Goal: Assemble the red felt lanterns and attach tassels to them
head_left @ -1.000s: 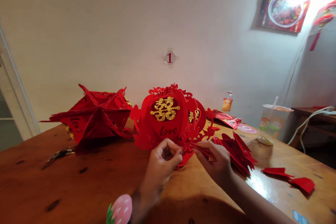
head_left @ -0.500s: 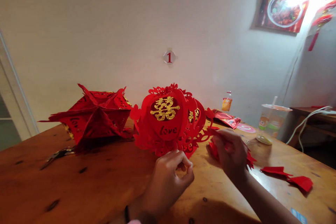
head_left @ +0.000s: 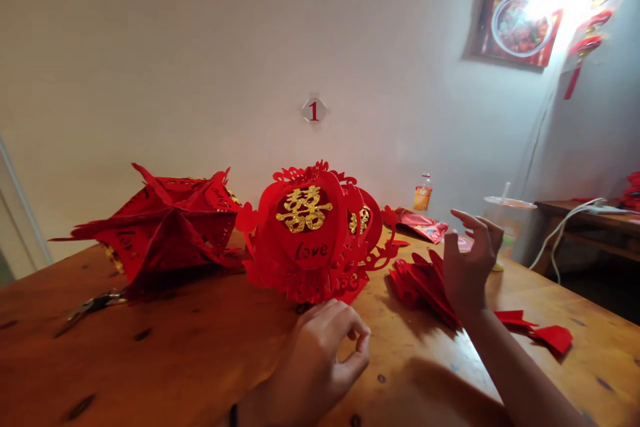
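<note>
The left hand [head_left: 323, 357] is just in front of the lantern [head_left: 300, 233], its knuckles close to the lower front edge; whether they touch cannot be told. Its fingers are curled, the index tip and thumb nearly meeting, and it is unclear whether anything is pinched between them. The right hand [head_left: 470, 267] is raised to the right of the lantern and well apart from it, thumb and fingers spread wide, with nothing in its hold.

The lantern is upright on the wooden table [head_left: 210, 373], its front panel bearing a gold character and "love". To its right, beside the right wrist, is a heap of red pieces [head_left: 417, 283]; farther right lies a folded red piece [head_left: 553, 339]. To its left, close by, lies a second red lantern [head_left: 165, 227]. Behind the lantern to the right are a shiny red packet [head_left: 420, 225] and a bottle [head_left: 423, 195].
</note>
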A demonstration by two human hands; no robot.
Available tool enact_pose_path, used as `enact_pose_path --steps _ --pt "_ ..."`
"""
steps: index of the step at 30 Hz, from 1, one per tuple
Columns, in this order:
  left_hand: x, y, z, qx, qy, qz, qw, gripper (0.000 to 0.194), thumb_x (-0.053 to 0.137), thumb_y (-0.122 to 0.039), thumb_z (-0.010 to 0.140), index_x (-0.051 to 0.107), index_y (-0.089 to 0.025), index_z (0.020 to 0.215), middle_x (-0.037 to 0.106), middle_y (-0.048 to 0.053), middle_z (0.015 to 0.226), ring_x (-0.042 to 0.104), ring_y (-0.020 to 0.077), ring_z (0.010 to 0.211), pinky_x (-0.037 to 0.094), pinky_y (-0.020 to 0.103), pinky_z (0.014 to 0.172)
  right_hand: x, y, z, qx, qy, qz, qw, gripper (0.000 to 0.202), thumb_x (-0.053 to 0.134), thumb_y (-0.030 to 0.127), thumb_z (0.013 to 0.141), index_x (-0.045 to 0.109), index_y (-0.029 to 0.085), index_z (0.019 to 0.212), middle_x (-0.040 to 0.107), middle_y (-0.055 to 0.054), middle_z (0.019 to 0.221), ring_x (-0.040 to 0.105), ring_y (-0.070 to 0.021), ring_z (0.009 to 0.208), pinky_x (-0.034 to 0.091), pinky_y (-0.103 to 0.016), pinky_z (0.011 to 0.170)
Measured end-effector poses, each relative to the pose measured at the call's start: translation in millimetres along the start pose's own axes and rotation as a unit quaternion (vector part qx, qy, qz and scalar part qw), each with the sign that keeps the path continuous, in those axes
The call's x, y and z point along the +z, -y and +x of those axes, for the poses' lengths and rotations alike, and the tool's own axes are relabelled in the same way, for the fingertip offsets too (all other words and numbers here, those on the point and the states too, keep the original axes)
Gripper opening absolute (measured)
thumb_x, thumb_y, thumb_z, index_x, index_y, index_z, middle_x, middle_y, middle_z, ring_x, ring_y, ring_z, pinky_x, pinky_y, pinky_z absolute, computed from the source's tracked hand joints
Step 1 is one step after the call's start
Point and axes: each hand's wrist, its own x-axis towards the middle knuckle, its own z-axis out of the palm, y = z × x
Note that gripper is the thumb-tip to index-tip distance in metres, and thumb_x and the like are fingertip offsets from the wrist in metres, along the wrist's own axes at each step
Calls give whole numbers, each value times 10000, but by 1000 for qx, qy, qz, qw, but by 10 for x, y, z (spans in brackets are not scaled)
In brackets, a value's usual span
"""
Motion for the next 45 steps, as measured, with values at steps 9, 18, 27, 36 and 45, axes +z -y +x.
enact_pose_path --steps 9,18,27,36,45 --pt "-18 11 75 -142 -73 -162 974 51 535 -189 786 552 -182 738 588 -14 702 557 110 674 420 205 649 -74 280 -101 -36 44 140 989 126 503 127 799 593 173 873 528 -36 863 507 -170 859 407 -353 809" --pt "-23 90 177 -201 -158 -420 871 254 631 -296 744 405 -184 715 483 -46 684 489 78 656 408 177 614 -87 871 -580 -12 458 363 811 160 519 193 843 588 199 987 616 -29 835 569 -122 744 454 -244 670" --pt "-49 50 198 -202 -158 -454 853 347 673 -293 706 343 -187 692 529 -44 681 501 77 639 407 181 581 -32 845 -631 251 516 481 663 124 615 290 790 676 198 846 581 13 706 542 -69 569 449 -197 564" --pt "-86 2 217 -187 -125 -512 829 365 659 -224 730 298 -191 685 511 -73 621 519 63 582 412 195 579 -27 868 -617 341 525 501 598 122 708 259 698 686 173 782 636 5 658 589 -94 582 487 -222 598" --pt "-105 -24 246 -186 -114 -528 821 367 652 -201 737 290 -188 675 514 -87 593 519 54 559 414 189 569 -25 871 -619 382 511 529 559 132 738 273 664 696 178 744 653 10 606 606 -96 554 484 -221 595"
